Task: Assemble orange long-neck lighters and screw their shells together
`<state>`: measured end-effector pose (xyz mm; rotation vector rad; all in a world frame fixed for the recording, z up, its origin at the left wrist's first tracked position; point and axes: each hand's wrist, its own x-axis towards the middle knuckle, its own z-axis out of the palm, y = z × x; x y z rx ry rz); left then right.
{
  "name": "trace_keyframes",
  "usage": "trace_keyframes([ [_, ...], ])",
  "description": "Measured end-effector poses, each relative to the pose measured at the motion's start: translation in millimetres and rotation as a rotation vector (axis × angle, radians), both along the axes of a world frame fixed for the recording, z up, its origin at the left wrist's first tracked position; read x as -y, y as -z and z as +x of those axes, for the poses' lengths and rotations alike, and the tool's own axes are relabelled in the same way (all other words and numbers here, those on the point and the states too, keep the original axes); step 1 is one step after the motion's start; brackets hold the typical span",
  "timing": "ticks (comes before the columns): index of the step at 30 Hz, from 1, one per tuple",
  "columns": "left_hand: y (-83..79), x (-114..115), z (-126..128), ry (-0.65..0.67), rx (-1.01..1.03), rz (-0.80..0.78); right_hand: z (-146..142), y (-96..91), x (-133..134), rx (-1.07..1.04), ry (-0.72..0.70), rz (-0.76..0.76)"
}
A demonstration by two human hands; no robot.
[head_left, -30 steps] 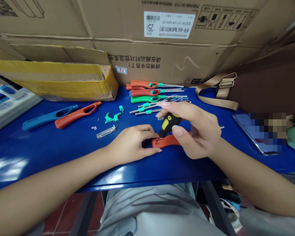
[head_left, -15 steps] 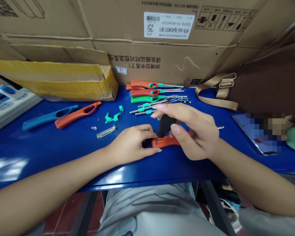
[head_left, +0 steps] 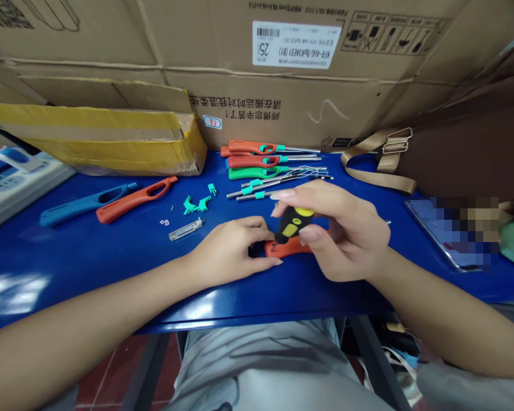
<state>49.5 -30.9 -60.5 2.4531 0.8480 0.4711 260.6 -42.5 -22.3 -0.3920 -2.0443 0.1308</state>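
Note:
My right hand [head_left: 346, 231] is closed around a stubby black and yellow screwdriver [head_left: 292, 224], tilted so that its tip meets the left end of an orange lighter [head_left: 289, 246]. That lighter lies flat on the blue table [head_left: 145, 291], its right part hidden behind my right hand. My left hand [head_left: 235, 251] pinches the lighter's left end between thumb and fingers. To the left of it are a clear fuel tank [head_left: 185, 229], several turquoise plastic triggers [head_left: 197, 204] and small white bits [head_left: 164, 222].
A blue lighter shell [head_left: 85, 205] and an orange one [head_left: 135, 200] lie at left, near a power strip [head_left: 12, 182]. Assembled lighters [head_left: 252, 162] and metal tubes [head_left: 257, 185] lie at the back, before a large cardboard box [head_left: 231, 85]. At right are a phone [head_left: 437, 234] and a bag strap [head_left: 381, 165].
My right hand has turned the screwdriver; its yellow patches now face me. The left hand and the lighter stay put.

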Motion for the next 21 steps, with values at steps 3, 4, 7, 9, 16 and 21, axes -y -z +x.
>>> trace_keyframes([
  [3, -0.3, 0.2, 0.2, 0.001, 0.024, -0.028, -0.7, -0.2, -2.6, -0.007, 0.065, 0.098],
  [4, -0.3, 0.3, 0.2, 0.0, 0.025, -0.031, -0.4, -0.4, -3.0, 0.009, 0.092, 0.112],
  [7, -0.5, 0.2, -0.2, -0.005, 0.006, -0.019, 1.6, -0.4, -1.7, 0.046, 0.105, 0.068],
  [9, -0.8, 0.1, -0.1, -0.005, 0.002, -0.009, 2.3, 0.3, -0.2, 0.035, 0.059, -0.014],
  [16, -1.4, 0.7, 1.1, -0.005, 0.017, -0.035, -0.7, 0.7, -4.3, -0.031, 0.024, 0.049],
  [21, -0.3, 0.6, 0.3, -0.01, 0.012, -0.011, 1.1, -1.1, -1.5, 0.033, 0.017, -0.003],
])
